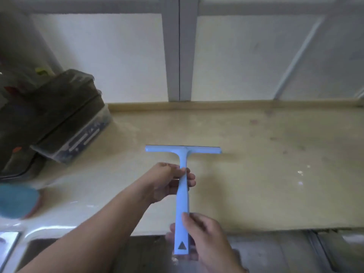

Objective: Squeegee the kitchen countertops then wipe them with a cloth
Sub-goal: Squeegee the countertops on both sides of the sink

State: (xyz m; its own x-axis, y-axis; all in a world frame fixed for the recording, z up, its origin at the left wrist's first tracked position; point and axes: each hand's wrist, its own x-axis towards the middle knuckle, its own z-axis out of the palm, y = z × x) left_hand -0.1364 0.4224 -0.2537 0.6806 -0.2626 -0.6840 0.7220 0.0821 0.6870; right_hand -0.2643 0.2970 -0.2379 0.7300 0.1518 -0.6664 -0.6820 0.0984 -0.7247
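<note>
Pale-blue squeegee (183,174) gripped in both our hands — left hand (167,182) mid-handle, right hand (201,233) at its end; squeegeeing step — next, draw it toward the countertop's (275,174) front edge.

Grey triangle sign on the squeegee (183,203) handle.

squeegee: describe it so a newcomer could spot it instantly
Start at the beige countertop below the white wall panels. At its middle, both hands grip a T-shaped squeegee, left hand above right hand. It is the only light-blue, long-handled tool there.
</note>
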